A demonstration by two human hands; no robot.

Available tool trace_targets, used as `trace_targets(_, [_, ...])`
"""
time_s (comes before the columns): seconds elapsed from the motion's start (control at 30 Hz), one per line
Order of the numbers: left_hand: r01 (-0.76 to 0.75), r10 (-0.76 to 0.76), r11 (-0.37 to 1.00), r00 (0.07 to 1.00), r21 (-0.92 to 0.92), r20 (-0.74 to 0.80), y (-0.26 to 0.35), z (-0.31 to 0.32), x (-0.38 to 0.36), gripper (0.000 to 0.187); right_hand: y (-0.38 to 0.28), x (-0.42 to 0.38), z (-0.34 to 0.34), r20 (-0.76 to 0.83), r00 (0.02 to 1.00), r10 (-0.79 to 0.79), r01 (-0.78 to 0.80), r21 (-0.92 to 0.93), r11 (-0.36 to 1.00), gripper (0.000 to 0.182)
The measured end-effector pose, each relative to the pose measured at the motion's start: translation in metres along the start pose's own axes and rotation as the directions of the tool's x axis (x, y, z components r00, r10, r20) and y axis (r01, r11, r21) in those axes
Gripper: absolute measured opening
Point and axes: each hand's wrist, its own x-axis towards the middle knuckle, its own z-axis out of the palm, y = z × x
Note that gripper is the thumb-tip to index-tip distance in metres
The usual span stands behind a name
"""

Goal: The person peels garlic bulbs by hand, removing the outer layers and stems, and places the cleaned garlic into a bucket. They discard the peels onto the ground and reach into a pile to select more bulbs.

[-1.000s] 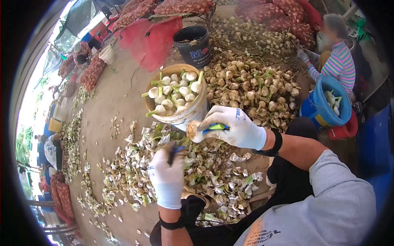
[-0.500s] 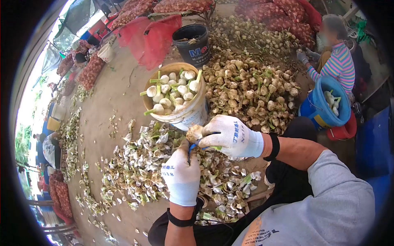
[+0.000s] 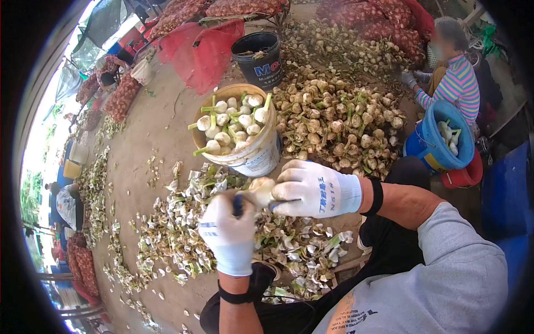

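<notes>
A garlic bulb (image 3: 260,193), pale and partly skinned, is stretched between my two gloved hands in front of the bucket. My right hand (image 3: 311,190), in a white knit glove with blue print, closes its fingers round the right end of the bulb. Blurred by motion, my left hand (image 3: 227,222) is closed at the bulb's left end; a dark blue patch shows at its thumb, and what its fingers grip I cannot tell. Just beyond, a bucket (image 3: 245,161) holds several peeled white bulbs with green stems.
Peeled skins (image 3: 183,234) litter the floor beneath my hands. Unpeeled garlic (image 3: 339,122) is heaped right of the bucket, with a black bucket (image 3: 257,61) behind. At the right, a person (image 3: 459,83) in a striped top sits near a blue bucket (image 3: 428,142).
My left hand has moved left and turned, drawing away from my right hand. More of the bulb's pale surface shows between them. My right hand has barely shifted.
</notes>
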Motion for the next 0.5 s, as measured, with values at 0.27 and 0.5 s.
trace_targets(0.27, [0.188,-0.24,0.902,0.967,0.389,0.088,-0.042,-0.019,0.012,0.019,-0.01,-0.011,0.0,-0.083,0.994,-0.073,0.078,0.06,0.995,0.027])
trace_targets(0.5, [-0.067,-0.302,0.796,0.818,0.602,0.49,-0.066,-0.008,-0.017,0.024,0.014,-0.024,0.01,-0.027,0.944,0.328,-0.312,0.248,0.917,0.033])
